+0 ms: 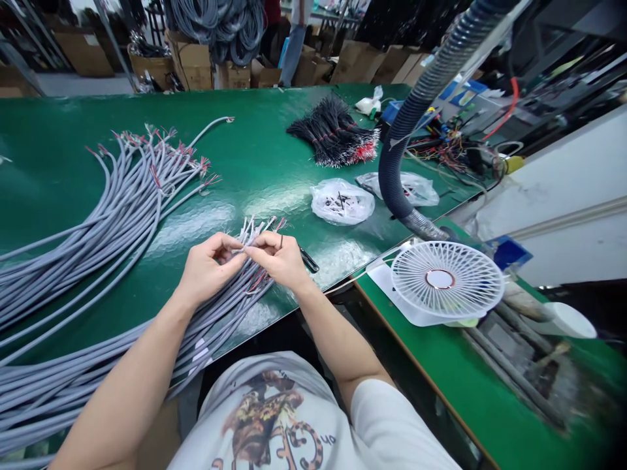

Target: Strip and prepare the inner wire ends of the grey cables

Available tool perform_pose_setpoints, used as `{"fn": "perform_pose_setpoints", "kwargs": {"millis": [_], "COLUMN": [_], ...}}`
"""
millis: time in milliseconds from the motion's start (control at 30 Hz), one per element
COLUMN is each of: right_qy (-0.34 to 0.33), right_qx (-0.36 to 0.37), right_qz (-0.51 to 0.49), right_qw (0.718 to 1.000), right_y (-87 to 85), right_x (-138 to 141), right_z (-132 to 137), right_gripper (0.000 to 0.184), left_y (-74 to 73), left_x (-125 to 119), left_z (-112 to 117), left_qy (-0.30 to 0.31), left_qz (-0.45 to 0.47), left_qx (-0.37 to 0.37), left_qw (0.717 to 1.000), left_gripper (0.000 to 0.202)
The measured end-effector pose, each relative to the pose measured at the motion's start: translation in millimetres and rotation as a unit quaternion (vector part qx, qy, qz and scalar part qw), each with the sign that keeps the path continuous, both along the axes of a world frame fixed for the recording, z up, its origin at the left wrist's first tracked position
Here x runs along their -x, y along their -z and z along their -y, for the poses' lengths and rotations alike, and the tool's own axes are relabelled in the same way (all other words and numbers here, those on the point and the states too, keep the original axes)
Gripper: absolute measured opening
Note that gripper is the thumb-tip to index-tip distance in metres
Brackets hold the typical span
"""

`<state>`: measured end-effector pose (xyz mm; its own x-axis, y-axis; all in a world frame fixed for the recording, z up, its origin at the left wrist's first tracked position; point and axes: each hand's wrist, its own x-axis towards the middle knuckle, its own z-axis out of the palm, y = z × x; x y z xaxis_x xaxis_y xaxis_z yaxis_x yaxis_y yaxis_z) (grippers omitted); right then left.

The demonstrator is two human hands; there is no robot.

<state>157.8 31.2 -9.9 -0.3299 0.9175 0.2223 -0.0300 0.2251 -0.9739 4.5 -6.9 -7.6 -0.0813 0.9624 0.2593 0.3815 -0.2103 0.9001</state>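
Observation:
My left hand (pixel 208 266) and my right hand (pixel 280 258) meet over the near edge of the green table (pixel 255 156), both pinched on the stripped end of a grey cable (pixel 243 250). That cable belongs to a bundle of grey cables (pixel 215 320) running under my hands toward the lower left, its wire ends (pixel 259 228) fanning out just beyond my fingers. My right hand wears a ring. A small black tool (pixel 309 261) lies on the table beside my right hand.
A big spread of grey cables (pixel 117 202) covers the left of the table. Black wire bundles (pixel 337 134) and two clear bags (pixel 341 201) lie farther back. A ribbed hose (pixel 421 98) arcs down at right, beside a white fan (pixel 447 282). Cardboard boxes stand behind.

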Motion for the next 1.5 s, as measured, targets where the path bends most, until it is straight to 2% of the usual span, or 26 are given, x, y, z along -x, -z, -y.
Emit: {"fn": "perform_pose_setpoints", "kwargs": {"millis": [167, 267, 367, 533, 600, 700, 767, 867, 967, 1067, 1233, 1333, 1500], "right_qy": [0.012, 0.024, 0.034, 0.073, 0.086, 0.079, 0.015, -0.135, -0.202, -0.197, -0.19, -0.176, -0.087], "right_qx": [0.025, 0.021, -0.029, -0.149, -0.165, -0.111, -0.019, 0.139, 0.195, 0.166, 0.072, 0.097, 0.177], "right_qz": [-0.003, 0.011, 0.035, 0.06, 0.048, -0.02, -0.093, -0.168, -0.173, -0.153, -0.075, -0.096, -0.164], "right_qw": [1.0, 0.999, 0.998, 0.984, 0.981, 0.99, 0.995, 0.967, 0.944, 0.954, 0.976, 0.975, 0.967], "right_y": [-1.6, -0.5, 3.4, 10.1, 11.5, 13.1, 14.5, 15.9, 15.7, 15.2, 13.3, 12.1, 15.1], "right_x": [0.6, 2.5, 3.1, 3.2, 5.1, 9.3, 11.2, 11.2, 8.7, 5.3, -0.4, -2.2, 4.3], "right_z": [-0.2, -1.4, -1.7, 3.5, 4.9, 2.9, -0.6, -5.8, -8.5, -8.0, -1.7, -0.5, -10.9], "right_gripper": [0.02, 0.025, 0.024, 0.017, 0.015, 0.012, 0.015, 0.028, 0.034, 0.035, 0.036, 0.035, 0.035], "left_y": [0.5, 1.1, 1.8, 0.9, -1.3, -4.3, -3.9, 0.8, 6.1, 8.1, 7.5, 6.3, 1.0], "left_x": [0.3, 0.2, 0.2, 1.5, 1.8, 1.7, 1.6, 1.4, 0.7, 0.5, 4.5, 5.8, 3.0], "left_z": [-0.8, -0.8, -1.0, -2.9, -3.4, -3.9, -4.3, -4.9, -4.7, -3.9, -4.2, -5.4, -4.8], "left_qy": [0.001, 0.0, -0.005, 0.02, 0.027, 0.025, 0.027, 0.035, 0.026, 0.026, 0.016, 0.015, 0.063], "left_qz": [0.066, 0.06, 0.059, 0.139, 0.165, 0.189, 0.198, 0.2, 0.168, 0.125, 0.045, 0.083, 0.206], "left_qx": [0.029, 0.025, 0.029, 0.056, 0.072, 0.083, 0.079, 0.061, 0.037, 0.013, -0.013, 0.002, 0.072], "left_qw": [0.997, 0.998, 0.998, 0.988, 0.983, 0.978, 0.977, 0.977, 0.985, 0.992, 0.999, 0.996, 0.974], "left_gripper": [0.019, 0.017, 0.017, 0.021, 0.023, 0.025, 0.024, 0.021, 0.018, 0.019, 0.03, 0.039, 0.039]}}
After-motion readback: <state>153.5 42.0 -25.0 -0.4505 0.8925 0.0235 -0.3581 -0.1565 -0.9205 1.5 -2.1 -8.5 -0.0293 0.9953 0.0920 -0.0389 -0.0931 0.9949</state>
